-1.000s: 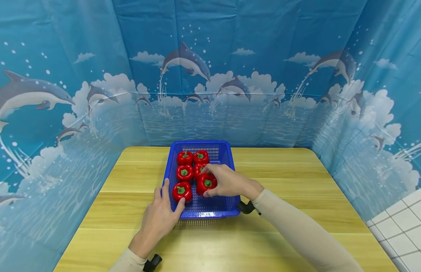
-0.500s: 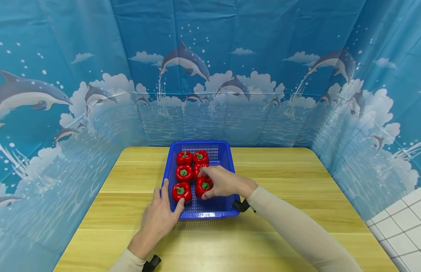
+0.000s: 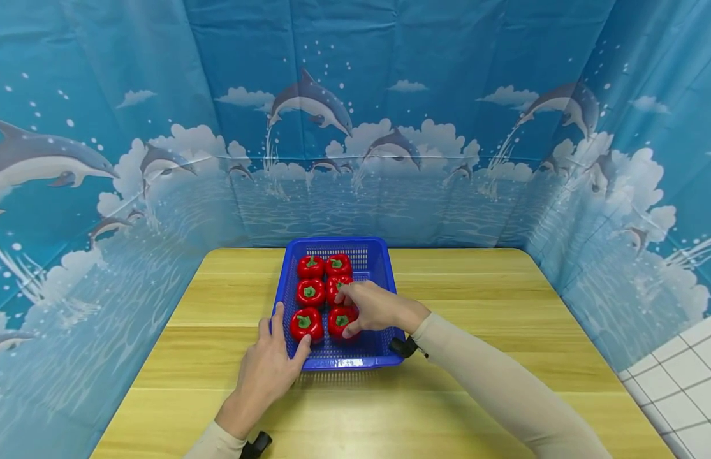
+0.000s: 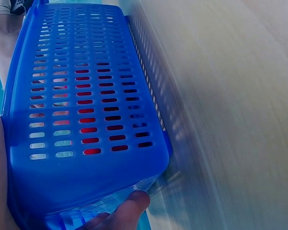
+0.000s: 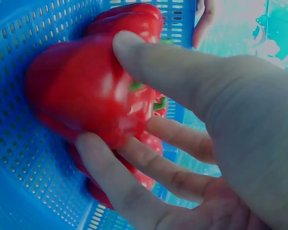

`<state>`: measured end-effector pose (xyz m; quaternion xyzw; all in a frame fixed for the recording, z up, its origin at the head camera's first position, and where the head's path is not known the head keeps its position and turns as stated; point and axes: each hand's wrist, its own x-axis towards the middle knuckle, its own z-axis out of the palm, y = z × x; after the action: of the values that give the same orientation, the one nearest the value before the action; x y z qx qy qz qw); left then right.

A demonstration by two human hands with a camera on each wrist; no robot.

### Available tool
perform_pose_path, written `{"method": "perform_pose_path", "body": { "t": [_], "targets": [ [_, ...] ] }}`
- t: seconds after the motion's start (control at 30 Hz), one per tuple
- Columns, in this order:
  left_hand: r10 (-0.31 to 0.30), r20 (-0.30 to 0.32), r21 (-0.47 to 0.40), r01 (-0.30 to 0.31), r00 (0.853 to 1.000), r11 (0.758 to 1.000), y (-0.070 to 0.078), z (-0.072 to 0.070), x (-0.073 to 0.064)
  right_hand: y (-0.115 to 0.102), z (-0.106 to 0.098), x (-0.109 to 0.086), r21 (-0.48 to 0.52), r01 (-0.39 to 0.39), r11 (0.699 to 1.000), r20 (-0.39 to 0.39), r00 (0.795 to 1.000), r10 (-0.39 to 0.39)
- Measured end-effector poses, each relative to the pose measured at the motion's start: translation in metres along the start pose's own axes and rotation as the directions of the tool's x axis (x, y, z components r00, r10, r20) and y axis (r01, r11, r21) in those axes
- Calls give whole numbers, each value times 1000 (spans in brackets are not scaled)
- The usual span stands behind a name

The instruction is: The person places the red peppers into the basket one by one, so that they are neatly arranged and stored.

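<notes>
In the head view, a blue perforated plastic basket [image 3: 355, 364] holds two columns of glossy red bell peppers with green stems. My right hand [image 3: 379, 307] holds the front right bell pepper [image 3: 338, 320] between thumb and fingers, low inside the basket. In the right wrist view the thumb presses one side of this pepper [image 5: 77, 88] and the fingertips meet the other. My left hand [image 3: 269, 364] grips the basket's front left corner, its thumb over the rim near the front left bell pepper [image 3: 306, 324]. Fingertips [image 4: 134, 201] show around the basket's outer wall in the left wrist view.
The basket stands near the back of a light wooden table [image 3: 476, 306]. Behind and beside it hangs a blue curtain [image 3: 355, 204] printed with dolphins. White tiles [image 3: 688, 363] show at the lower right. More bell peppers [image 3: 310, 292] sit further back in the basket.
My right hand has moved slightly left and down with the bell pepper, which now sits lower, beside the front left one. The left hand stays on the basket's corner.
</notes>
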<state>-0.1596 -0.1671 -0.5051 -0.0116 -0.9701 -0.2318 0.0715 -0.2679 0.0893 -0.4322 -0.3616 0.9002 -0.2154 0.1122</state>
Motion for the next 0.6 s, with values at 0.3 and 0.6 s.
{"method": "perform_pose_path", "body": {
  "t": [0.3, 0.6],
  "targets": [
    [-9, 6, -2, 9, 1000, 1000, 0, 0, -1, 0, 0, -4, 26, -34, 999, 44, 998, 33],
    [-8, -3, -3, 8, 1000, 1000, 1, -1, -3, -2, -3, -10, 20, -43, 999, 41, 998, 42]
  ]
}}
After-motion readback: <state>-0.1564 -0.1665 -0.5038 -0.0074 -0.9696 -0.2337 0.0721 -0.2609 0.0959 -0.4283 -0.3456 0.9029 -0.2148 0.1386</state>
